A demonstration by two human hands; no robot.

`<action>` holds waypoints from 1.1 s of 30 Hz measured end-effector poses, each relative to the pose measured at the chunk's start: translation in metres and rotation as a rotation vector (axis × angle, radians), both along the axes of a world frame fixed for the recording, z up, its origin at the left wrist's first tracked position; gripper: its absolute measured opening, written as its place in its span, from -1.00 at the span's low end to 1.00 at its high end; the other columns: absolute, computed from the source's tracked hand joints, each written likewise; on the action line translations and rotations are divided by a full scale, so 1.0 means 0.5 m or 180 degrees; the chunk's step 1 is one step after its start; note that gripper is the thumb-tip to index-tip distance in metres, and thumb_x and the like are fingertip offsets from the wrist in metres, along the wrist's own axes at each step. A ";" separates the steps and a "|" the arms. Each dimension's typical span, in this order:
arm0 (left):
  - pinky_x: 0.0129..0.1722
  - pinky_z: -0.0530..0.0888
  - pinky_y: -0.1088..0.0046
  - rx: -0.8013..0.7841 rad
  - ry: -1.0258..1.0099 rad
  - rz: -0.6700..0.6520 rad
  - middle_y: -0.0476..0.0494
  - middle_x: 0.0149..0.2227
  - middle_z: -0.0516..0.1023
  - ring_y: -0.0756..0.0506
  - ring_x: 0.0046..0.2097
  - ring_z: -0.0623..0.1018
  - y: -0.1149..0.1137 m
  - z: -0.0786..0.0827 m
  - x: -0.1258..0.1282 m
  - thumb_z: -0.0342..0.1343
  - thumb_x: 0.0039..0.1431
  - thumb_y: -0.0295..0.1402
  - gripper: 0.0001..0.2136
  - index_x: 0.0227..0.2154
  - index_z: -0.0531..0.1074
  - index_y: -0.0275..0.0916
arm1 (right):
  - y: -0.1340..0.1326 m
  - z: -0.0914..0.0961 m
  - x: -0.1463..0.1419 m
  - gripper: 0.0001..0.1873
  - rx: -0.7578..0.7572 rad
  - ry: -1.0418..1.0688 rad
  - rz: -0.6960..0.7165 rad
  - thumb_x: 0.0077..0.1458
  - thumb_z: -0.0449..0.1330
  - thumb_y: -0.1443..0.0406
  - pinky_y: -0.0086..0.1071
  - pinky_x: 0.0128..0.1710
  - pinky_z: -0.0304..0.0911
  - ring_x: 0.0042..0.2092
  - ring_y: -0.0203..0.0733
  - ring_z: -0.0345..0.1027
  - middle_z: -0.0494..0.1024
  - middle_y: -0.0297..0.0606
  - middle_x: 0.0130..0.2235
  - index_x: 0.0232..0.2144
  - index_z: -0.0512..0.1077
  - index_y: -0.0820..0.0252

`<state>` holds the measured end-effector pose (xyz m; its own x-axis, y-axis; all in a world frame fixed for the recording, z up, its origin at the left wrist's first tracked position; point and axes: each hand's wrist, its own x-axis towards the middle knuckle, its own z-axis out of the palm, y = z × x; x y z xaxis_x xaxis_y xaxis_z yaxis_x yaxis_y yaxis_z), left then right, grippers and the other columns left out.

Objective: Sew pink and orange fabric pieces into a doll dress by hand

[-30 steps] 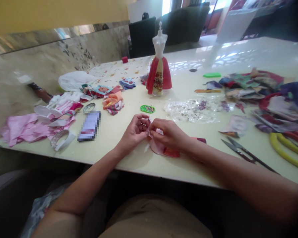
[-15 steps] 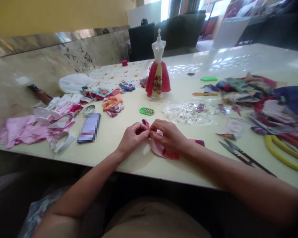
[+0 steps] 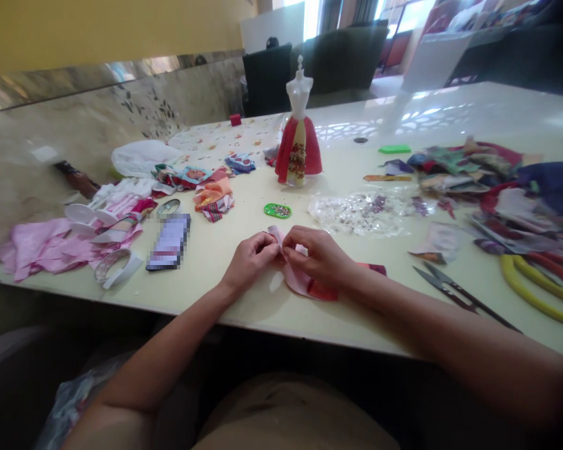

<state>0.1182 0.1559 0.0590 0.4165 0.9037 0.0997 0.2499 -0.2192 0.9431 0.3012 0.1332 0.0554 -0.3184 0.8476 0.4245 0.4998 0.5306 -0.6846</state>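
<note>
Both hands meet near the front middle of the cream table (image 3: 244, 312). My left hand (image 3: 252, 257) and my right hand (image 3: 319, 255) pinch the upper edge of a small pink cloth piece (image 3: 296, 280) with a red lining, which lies on the table under my right hand. The fingertips of both hands are closed on the cloth and almost touch each other. A little beyond them lies a green lid of beads (image 3: 278, 210).
A white mini mannequin in a red skirt (image 3: 299, 147) stands at the back. Thread snips (image 3: 455, 294) and yellow-handled scissors (image 3: 535, 294) lie to the right, below a heap of fabric scraps (image 3: 488, 175). A phone (image 3: 169, 241), tape roll (image 3: 117, 265) and pink cloth (image 3: 47, 247) lie left.
My hands closed together on the pink cloth's top edge and folded it slightly. The view tilted down a little after the first frame.
</note>
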 end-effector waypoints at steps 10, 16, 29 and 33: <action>-0.29 0.34 0.47 0.0223 0.0011 -0.0081 -0.05 -0.38 0.48 -0.01 -0.33 0.43 -0.003 -0.001 0.001 0.16 0.10 -0.29 -0.84 -0.43 0.44 -0.29 | 0.003 -0.003 0.002 -0.86 -0.0012 0.0051 0.0115 0.11 0.10 0.43 -0.37 -0.31 0.16 -0.34 -0.27 0.29 0.44 -0.29 -0.39 -0.47 0.36 0.19; -0.30 0.33 0.46 0.0356 0.0135 -0.0053 -0.02 -0.43 0.45 0.00 -0.36 0.40 -0.004 -0.001 0.002 0.12 0.05 -0.35 -0.91 -0.46 0.41 -0.27 | 0.000 0.005 -0.001 -0.86 -0.0095 0.0073 0.0139 0.06 0.11 0.44 -0.39 -0.34 0.13 -0.37 -0.29 0.27 0.43 -0.33 -0.43 -0.50 0.36 0.19; -0.33 0.30 0.47 0.0209 0.0126 0.0048 0.00 -0.45 0.42 0.01 -0.38 0.37 -0.005 0.004 0.000 0.13 0.02 -0.33 -0.89 -0.49 0.39 -0.26 | 0.010 0.015 0.010 -0.90 -0.0118 0.0077 -0.0253 0.04 0.14 0.41 -0.39 -0.36 0.09 -0.38 -0.29 0.24 0.46 -0.31 -0.43 -0.50 0.37 0.20; -0.34 0.28 0.47 0.0161 0.0084 0.0030 0.01 -0.46 0.41 0.01 -0.39 0.36 -0.006 0.007 -0.002 0.14 0.01 -0.33 -0.88 -0.50 0.37 -0.26 | 0.018 0.014 0.016 -0.89 0.0053 0.0099 -0.0322 0.03 0.13 0.43 -0.40 -0.36 0.09 -0.38 -0.29 0.24 0.44 -0.33 -0.44 -0.50 0.35 0.19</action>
<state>0.1170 0.1529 0.0627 0.4110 0.9017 0.1346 0.2768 -0.2641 0.9239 0.3092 0.1419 0.0622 -0.2179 0.8675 0.4471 0.5302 0.4898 -0.6921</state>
